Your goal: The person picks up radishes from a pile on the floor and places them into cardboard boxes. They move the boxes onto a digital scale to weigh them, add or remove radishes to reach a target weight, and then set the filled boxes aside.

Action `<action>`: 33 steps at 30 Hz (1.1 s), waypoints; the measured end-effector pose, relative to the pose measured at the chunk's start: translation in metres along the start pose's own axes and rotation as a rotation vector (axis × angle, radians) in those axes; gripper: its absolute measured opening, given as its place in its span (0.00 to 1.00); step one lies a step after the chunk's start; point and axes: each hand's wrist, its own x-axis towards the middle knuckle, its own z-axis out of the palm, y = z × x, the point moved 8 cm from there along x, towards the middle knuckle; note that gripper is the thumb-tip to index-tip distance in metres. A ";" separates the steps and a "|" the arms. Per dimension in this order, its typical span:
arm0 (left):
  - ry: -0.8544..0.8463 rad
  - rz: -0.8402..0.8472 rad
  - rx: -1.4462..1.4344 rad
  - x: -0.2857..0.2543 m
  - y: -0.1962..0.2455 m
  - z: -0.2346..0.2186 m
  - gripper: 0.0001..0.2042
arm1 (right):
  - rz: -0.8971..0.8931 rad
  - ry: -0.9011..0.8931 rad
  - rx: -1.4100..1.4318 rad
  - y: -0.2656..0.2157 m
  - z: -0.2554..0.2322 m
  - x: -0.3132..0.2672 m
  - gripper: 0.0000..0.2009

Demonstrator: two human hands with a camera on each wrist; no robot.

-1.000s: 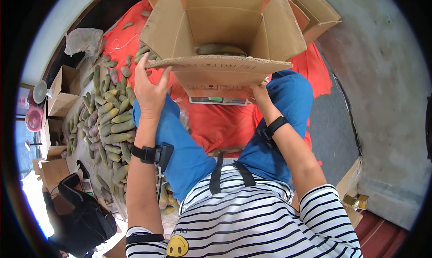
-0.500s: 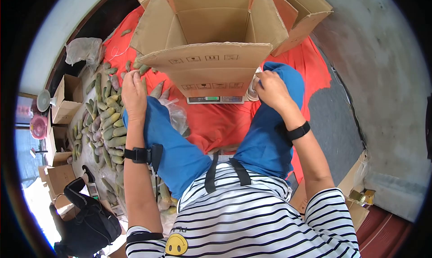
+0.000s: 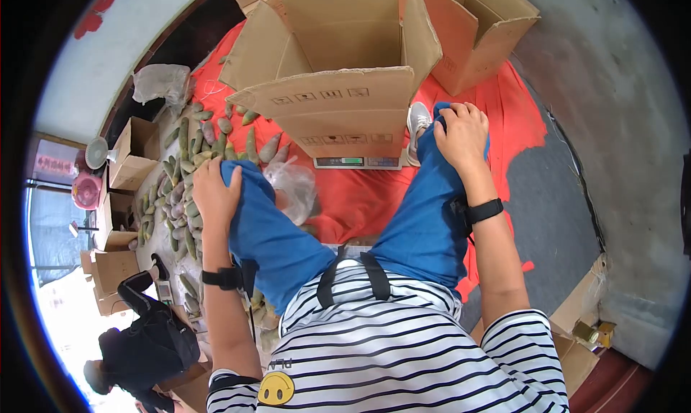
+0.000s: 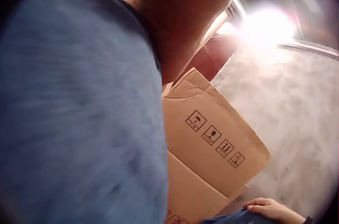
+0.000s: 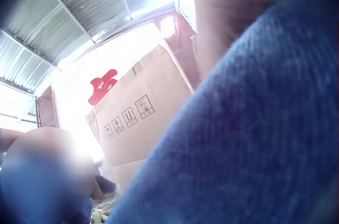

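Note:
A large cardboard box [image 3: 324, 110] with raised flaps stands on a digital scale [image 3: 360, 162] between the person's knees. Its front flap, printed with handling symbols, hides the bottom of the inside. My left hand [image 3: 216, 193] rests on the left knee of the blue trousers [image 3: 277, 233], fingers draped over it and holding nothing. On the other knee lies my right hand [image 3: 462, 136], fingers spread over the cloth and also holding nothing. Both hands are apart from the box. In the left wrist view, the right hand [image 4: 273, 211] shows on the knee beyond the box's printed flap [image 4: 217, 134].
Long green and purplish vegetables [image 3: 176, 197] lie heaped at the left. A clear plastic bag [image 3: 294, 190] is by the left knee. Red cloth [image 3: 345, 204] covers the floor under the scale. Another open box [image 3: 468, 53] stands behind right. A person in black [image 3: 147, 341] bends at lower left.
Both hands have left the box's front flap and come back onto the knees. The vegetable seen inside the box a second ago is now hidden behind the flap.

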 end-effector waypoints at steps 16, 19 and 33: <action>0.161 0.129 -0.182 -0.039 0.032 0.014 0.35 | -0.189 0.033 0.008 -0.030 -0.004 0.010 0.12; 0.159 0.152 -0.238 -0.036 0.032 0.024 0.35 | -0.193 -0.029 -0.048 -0.033 0.001 0.012 0.14; -0.007 0.198 -0.976 -0.021 0.040 0.053 0.25 | -0.357 -0.478 0.338 -0.169 -0.017 0.013 0.11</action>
